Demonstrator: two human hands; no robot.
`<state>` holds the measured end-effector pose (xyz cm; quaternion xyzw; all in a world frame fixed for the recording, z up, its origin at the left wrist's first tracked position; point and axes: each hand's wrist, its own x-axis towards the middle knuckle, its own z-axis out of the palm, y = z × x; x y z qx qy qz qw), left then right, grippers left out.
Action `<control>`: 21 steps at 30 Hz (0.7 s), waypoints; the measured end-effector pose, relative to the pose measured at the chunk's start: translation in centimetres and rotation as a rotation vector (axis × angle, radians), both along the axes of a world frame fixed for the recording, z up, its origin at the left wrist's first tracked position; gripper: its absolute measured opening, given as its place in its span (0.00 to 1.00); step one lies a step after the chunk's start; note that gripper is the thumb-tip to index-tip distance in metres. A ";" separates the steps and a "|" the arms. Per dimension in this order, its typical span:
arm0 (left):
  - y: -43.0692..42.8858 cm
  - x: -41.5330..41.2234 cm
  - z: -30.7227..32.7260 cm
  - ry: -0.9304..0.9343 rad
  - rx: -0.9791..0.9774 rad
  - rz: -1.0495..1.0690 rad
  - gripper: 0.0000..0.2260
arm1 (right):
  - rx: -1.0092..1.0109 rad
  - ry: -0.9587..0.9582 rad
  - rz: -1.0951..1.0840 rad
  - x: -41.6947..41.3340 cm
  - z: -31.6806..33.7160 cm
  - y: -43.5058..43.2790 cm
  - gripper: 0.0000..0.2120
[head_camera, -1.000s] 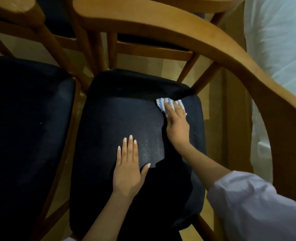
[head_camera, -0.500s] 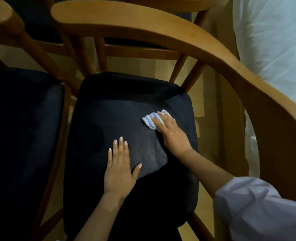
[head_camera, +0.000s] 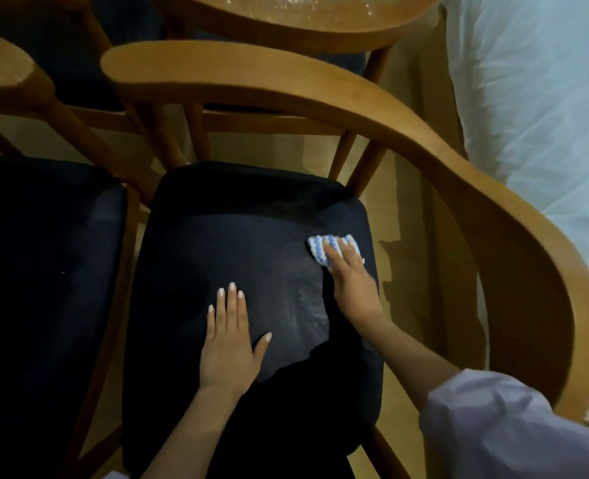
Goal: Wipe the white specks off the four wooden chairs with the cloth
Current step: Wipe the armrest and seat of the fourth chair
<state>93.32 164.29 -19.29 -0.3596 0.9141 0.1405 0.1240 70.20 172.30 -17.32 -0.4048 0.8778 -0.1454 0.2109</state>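
— Where is the cloth (head_camera: 334, 249) right now?

— Right of the frame's centre, on the dark seat (head_camera: 238, 236) of the nearest chair (head_camera: 514, 236), close to the seat's right edge. It is a small blue-and-white wad, its long axis running roughly left to right, slightly tilted down toward the left.

— And the grip on it?

— The right hand (head_camera: 353, 283) lies flat over it, fingers (head_camera: 334, 259) pointing toward the upper left and pressing it against the seat. The cloth pokes out beyond the fingertips; whether any finger curls under it I cannot tell.

— The other hand?

— The left hand (head_camera: 229, 344) rests palm down on the seat, lower centre, fingers straight and spread, holding nothing.

— Any specks?

— A pale smear on the seat between the hands, and white specks (head_camera: 296, 6) on a chair rail (head_camera: 320, 24) at the top.
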 end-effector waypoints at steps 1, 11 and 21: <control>-0.1 0.0 0.1 -0.005 0.018 0.002 0.36 | 0.022 -0.004 0.032 0.5 0.2 0.5 0.29; -1.8 -1.1 5.0 0.036 0.011 -0.008 0.48 | 0.004 -0.152 0.031 5.6 5.8 2.0 0.27; -2.9 -0.8 16.0 -0.019 -0.055 -0.100 0.36 | -0.196 -0.047 0.030 5.4 16.9 2.6 0.26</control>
